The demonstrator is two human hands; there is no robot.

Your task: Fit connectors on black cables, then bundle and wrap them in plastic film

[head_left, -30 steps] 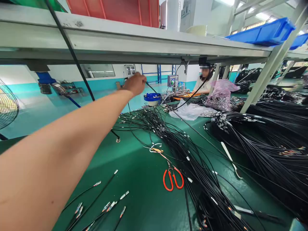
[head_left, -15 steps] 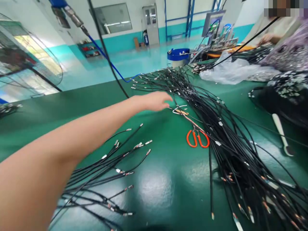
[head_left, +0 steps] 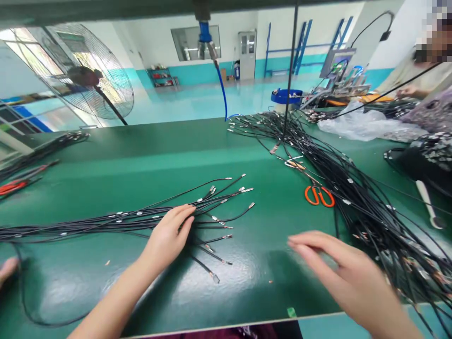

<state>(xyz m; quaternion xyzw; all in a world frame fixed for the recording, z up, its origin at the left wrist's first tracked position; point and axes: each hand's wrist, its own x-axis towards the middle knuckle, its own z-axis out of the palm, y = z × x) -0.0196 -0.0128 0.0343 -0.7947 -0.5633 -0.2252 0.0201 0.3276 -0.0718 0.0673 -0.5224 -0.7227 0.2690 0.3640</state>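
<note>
A bundle of thin black cables (head_left: 134,218) with metal terminals at their ends lies across the green table. My left hand (head_left: 173,230) closes over it just behind the splayed ends, the fingertips partly hidden. To the right, my right hand (head_left: 339,268) is above the table near the front edge, thumb and forefinger pinched, with nothing visible between them. Beyond it lie orange-handled scissors (head_left: 319,195), beside a larger heap of black cables (head_left: 332,165). Another person's hand (head_left: 7,270) shows at the left edge, near a loop of cable.
A black cord (head_left: 291,70) and a blue hose (head_left: 221,87) hang over the table. Red-handled tools (head_left: 16,186) lie far left, before a large fan (head_left: 83,75). A white-handled tool (head_left: 425,197) and clear plastic (head_left: 360,125) are right. A co-worker sits at the far right.
My left hand has come back from its reach near the hanging cord onto the cable bundle. My right hand has entered view. The view has shifted, bringing in more of the left side.
</note>
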